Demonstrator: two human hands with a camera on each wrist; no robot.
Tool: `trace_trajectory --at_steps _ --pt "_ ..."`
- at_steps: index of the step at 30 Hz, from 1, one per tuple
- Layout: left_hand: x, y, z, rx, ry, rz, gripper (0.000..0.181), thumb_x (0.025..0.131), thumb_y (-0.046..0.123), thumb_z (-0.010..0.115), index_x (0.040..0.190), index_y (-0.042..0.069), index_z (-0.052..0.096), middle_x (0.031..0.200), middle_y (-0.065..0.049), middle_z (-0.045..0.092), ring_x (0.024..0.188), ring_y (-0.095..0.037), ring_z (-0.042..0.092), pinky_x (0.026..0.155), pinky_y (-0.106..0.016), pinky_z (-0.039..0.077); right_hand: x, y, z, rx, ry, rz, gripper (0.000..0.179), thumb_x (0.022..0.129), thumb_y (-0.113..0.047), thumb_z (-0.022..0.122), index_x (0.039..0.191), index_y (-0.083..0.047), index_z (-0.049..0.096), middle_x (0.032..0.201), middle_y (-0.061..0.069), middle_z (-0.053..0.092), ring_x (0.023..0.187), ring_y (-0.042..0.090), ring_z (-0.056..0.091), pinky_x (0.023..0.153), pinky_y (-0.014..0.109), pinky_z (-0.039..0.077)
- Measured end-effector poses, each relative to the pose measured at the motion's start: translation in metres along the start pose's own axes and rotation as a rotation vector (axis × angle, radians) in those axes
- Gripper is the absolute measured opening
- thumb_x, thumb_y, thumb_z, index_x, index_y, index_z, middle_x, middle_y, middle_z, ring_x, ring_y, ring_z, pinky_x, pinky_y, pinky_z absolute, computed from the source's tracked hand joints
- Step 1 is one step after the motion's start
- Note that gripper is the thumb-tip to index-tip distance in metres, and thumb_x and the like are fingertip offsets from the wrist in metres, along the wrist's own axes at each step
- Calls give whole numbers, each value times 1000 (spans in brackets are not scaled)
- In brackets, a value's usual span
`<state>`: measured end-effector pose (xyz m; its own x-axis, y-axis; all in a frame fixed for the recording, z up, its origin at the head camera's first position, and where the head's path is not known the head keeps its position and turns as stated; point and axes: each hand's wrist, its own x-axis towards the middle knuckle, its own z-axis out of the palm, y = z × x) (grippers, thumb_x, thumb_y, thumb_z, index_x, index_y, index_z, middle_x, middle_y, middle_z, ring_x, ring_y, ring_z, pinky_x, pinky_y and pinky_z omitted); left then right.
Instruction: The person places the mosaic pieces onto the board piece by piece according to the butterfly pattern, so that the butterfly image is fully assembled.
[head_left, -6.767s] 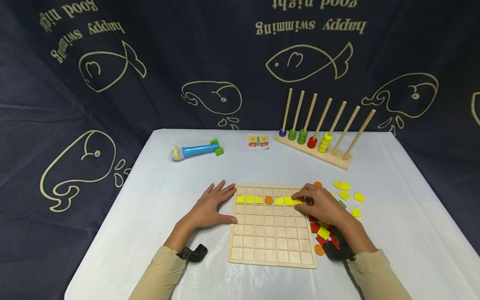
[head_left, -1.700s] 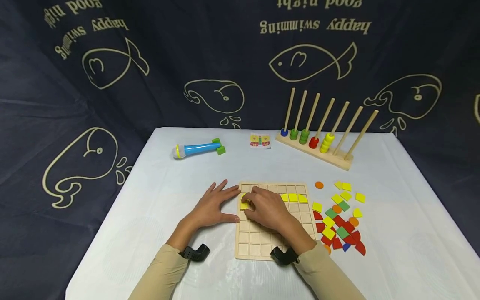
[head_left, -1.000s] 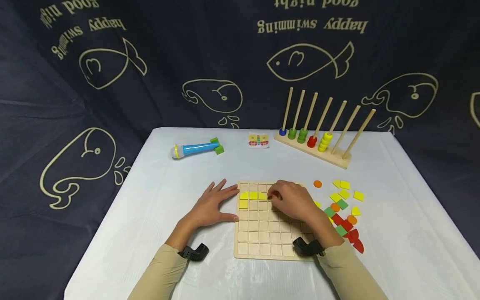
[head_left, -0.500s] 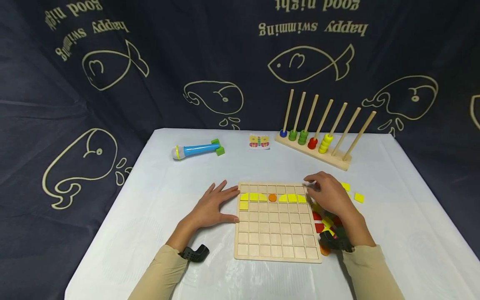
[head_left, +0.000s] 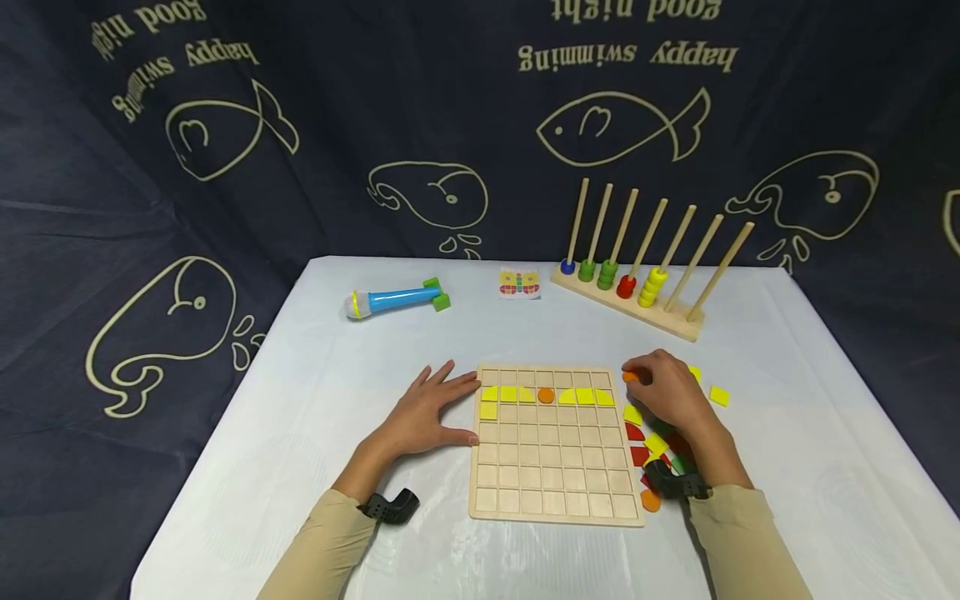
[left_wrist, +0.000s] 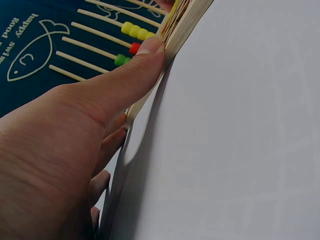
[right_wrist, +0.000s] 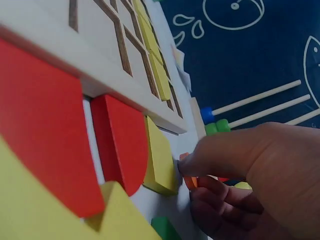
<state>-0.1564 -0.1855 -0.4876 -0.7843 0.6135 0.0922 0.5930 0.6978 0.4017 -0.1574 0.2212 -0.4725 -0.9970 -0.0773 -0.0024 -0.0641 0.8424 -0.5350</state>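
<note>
My left hand (head_left: pixel 420 417) lies spread at the left edge of a wooden grid board (head_left: pixel 555 479), its thumb and fingertips touching the rim. Along the board's second row sit yellow tiles (head_left: pixel 585 396) either side of an orange disc (head_left: pixel 546 396). One yellow square (head_left: pixel 488 411) fills the leftmost cell of the third row. Off the board's upper right corner, my right hand (head_left: pixel 670 398) pinches another orange disc (right_wrist: pixel 187 172) between thumb and fingers, close over the table. The right wrist view shows a yellow tile (right_wrist: pixel 159 159) and red tiles (right_wrist: pixel 125 145) beside the board.
Loose red, yellow, green and orange pieces (head_left: pixel 656 443) lie right of the board, partly under my right forearm. Farther back are a toy microphone (head_left: pixel 393 299), a butterfly pattern card (head_left: pixel 519 284) and a peg stand (head_left: pixel 630 302) with coloured beads. A dark printed cloth (head_left: pixel 337 125) hangs behind.
A yellow square has been added at the third row's left end. My right hand has moved from the board back to the right and taken hold of an orange disc. My left hand stays put.
</note>
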Motion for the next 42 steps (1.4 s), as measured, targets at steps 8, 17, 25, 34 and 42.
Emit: trace_trajectory --at_steps 8,17,25,34,42 --pt "1 0 0 -6 -1 -1 90 72 68 70 146 23 44 151 9 37 144 -26 14 116 -49 5 0 -3 -2 20 -25 -14 33 80 -16 72 110 -4 69 100 13 60 85 28 51 76 44 46" --pt "3 -1 -2 -3 24 17 91 71 71 67 145 22 45 150 7 38 144 -27 16 115 -50 6 0 -24 -2 51 25 -164 28 82 -15 70 108 -6 71 93 6 61 76 22 50 67 36 43" --pt "4 0 -1 -10 9 10 92 72 71 67 146 22 44 151 8 37 144 -27 15 116 -49 6 0 -59 11 69 -33 -348 26 80 -15 74 105 -8 73 97 0 63 78 16 52 69 33 47" --pt "4 0 -1 -16 17 7 91 71 69 69 145 22 45 150 9 37 144 -27 16 116 -50 6 0 -97 27 61 -101 -463 26 75 -12 75 102 -11 73 95 -5 61 78 11 54 70 29 49" --pt "1 2 -1 -21 5 4 91 72 69 69 145 22 45 150 7 38 144 -28 15 115 -51 6 -4 -124 51 33 -134 -540 21 81 -14 72 102 -12 73 94 -6 59 80 10 53 74 28 50"
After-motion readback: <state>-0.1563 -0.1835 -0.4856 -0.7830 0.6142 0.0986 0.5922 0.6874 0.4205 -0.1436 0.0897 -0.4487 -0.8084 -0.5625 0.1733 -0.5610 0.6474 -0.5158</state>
